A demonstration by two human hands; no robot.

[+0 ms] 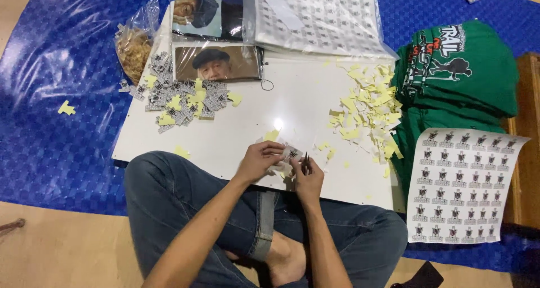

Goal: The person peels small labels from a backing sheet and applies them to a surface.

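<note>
I am seeing my left hand (260, 158) pinching a small sticker piece (291, 152) at the near edge of the white board (242, 130), around six o'clock on it. My right hand (309, 178) is closing around thin dark tweezers (306, 162), their tips touching the sticker's right side. Both hands are working just inside the board's front edge, above my crossed jeans-clad legs (169, 203). Open white surface is lying ahead toward twelve o'clock. At ten o'clock a heap of cut stickers (174, 99) is crowding the board's left part; at two o'clock yellow backing scraps (368, 108) are spilling over the right edge. At three o'clock, off the board, a printed sticker sheet (461, 187) is resting against folded green shirts (455, 68).
</note>
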